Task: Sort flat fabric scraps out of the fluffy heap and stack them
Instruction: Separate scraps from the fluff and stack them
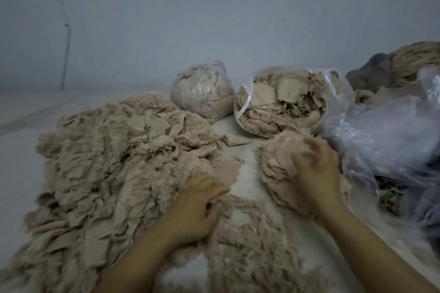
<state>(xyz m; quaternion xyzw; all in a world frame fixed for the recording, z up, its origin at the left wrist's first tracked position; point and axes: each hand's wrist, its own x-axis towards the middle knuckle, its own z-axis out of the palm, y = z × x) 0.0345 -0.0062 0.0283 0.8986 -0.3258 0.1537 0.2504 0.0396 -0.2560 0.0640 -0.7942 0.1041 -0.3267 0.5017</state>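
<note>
White surface (pixel 247 173): fluffy heap (pixel 107 162), scrap stack (pixel 281 164), bags (pixel 281 102).

— What sort of place was shown?

— A bare textile-waste sorting room, likely a small workshop. A plain pale wall (pixel 214 19) stood at the far side, with a thin cable (pixel 67 54) running down it at the left.

— What marked it as a workshop?

— A large heap of beige fleece offcuts (pixel 107 162) covered the white work surface (pixel 19 131), and plastic bags (pixel 283 100) stuffed with similar scraps sat far and right.
</note>
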